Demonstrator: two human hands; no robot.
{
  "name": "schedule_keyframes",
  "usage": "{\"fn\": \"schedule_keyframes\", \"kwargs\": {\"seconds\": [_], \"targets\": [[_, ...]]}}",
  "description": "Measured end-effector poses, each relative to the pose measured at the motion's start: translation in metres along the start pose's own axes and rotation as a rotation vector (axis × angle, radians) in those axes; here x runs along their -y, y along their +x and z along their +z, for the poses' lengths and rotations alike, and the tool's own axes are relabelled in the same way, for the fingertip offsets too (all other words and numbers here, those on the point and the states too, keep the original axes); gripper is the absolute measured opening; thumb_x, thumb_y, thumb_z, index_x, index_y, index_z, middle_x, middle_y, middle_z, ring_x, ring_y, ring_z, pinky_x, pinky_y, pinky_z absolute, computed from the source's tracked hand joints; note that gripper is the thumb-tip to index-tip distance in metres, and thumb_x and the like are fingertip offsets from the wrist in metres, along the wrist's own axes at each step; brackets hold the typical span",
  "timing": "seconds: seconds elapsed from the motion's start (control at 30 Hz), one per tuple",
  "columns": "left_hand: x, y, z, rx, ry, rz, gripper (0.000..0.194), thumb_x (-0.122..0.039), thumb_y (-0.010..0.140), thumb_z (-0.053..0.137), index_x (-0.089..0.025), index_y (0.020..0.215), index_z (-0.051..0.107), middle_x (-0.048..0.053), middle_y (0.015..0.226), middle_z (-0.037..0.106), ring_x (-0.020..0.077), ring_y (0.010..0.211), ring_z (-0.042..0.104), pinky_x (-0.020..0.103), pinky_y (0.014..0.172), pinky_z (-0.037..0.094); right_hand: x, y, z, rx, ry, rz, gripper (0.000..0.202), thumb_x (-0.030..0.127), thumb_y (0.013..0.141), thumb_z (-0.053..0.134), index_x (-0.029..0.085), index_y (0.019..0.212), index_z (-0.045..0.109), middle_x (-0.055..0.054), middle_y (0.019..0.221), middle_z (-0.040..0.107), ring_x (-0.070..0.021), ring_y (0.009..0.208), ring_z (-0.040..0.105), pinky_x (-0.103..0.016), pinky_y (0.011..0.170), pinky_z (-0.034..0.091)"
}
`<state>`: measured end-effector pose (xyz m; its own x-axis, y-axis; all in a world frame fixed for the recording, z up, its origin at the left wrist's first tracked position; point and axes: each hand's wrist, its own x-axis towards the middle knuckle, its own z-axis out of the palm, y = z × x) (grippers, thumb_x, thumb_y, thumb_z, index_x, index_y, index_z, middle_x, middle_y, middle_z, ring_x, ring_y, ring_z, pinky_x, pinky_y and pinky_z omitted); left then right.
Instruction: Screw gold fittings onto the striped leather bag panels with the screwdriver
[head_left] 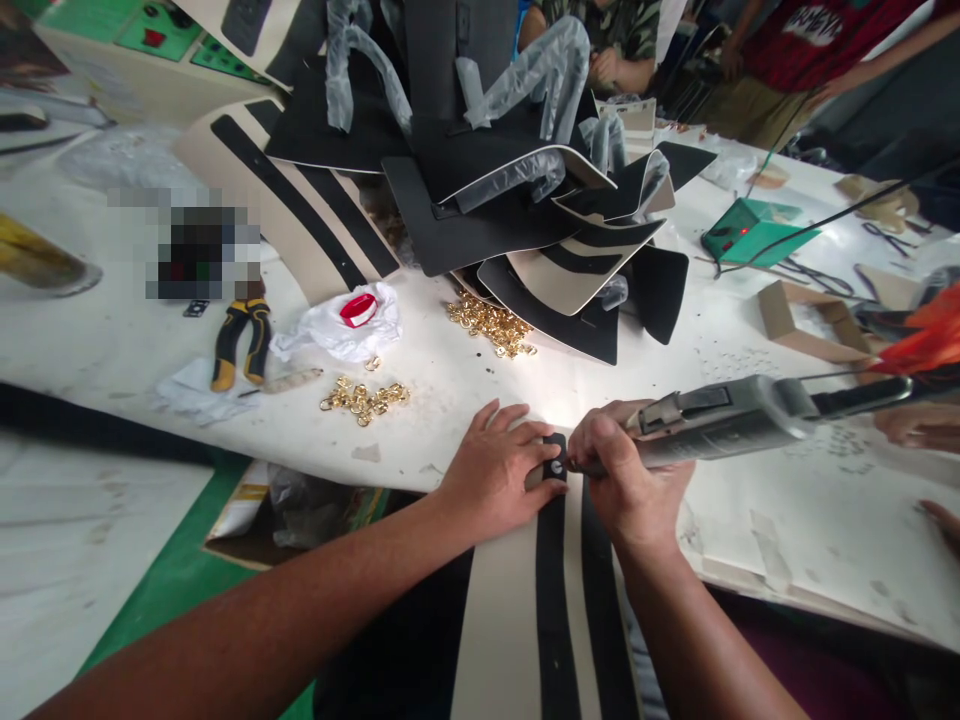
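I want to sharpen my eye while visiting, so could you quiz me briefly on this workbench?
1. Which hand grips the grey cylindrical metal tool?
2. True or false: in the picture, the black-and-yellow-handled pliers lie left of both heaps of gold-coloured metal pieces.
3. The left hand rests on: A) a green box; B) the beige panel with black stripes; C) a red-and-white ring.

Key: 1. Right hand; 2. True; 3. B.
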<state>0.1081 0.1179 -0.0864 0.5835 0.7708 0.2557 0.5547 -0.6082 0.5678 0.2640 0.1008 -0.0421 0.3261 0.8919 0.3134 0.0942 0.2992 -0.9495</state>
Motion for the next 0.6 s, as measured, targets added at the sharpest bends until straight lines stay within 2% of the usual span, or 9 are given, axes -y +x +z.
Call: {"fn": "schedule_keyframes", "kwargs": {"seconds": [0.17, 0.4, 0.6], "targets": [[0.001, 0.001, 0.0, 0.009, 0.009, -0.006, 0.031, -0.047, 0.093, 0.078, -0.03, 0.119, 0.077, -0.002, 0.138, 0.075, 0.0358, 0.146, 0.054, 0.061, 0.127, 0.028, -0.004, 0.002, -0.004, 0.089, 0.037, -0.028, 0.035, 0.037, 0.093, 0.077, 0.024, 0.071, 0.054, 0.002, 0.062, 0.058, -0.0162, 0.055, 0.058, -0.033, 0.054, 0.05], [-0.003, 0.001, 0.0, 0.005, 0.021, -0.028, 0.027, -0.044, 0.099, 0.07, -0.032, 0.121, 0.077, -0.002, 0.138, 0.075, 0.0347, 0.145, 0.054, 0.06, 0.126, 0.029, -0.006, 0.003, -0.005, 0.295, 0.157, -0.034, 0.021, 0.027, 0.098, 0.071, 0.024, 0.082, 0.056, 0.003, 0.069, 0.059, -0.0163, 0.063, 0.061, -0.033, 0.06, 0.052], [0.001, 0.003, -0.004, 0.031, -0.017, -0.047, 0.026, -0.046, 0.098, 0.07, -0.033, 0.12, 0.078, -0.003, 0.139, 0.074, 0.0344, 0.147, 0.052, 0.061, 0.127, 0.027, -0.011, 0.005, -0.009, 0.287, 0.069, 0.014, 0.024, 0.033, 0.097, 0.071, 0.025, 0.081, 0.055, 0.004, 0.066, 0.056, -0.0164, 0.059, 0.058, -0.034, 0.06, 0.052]]}}
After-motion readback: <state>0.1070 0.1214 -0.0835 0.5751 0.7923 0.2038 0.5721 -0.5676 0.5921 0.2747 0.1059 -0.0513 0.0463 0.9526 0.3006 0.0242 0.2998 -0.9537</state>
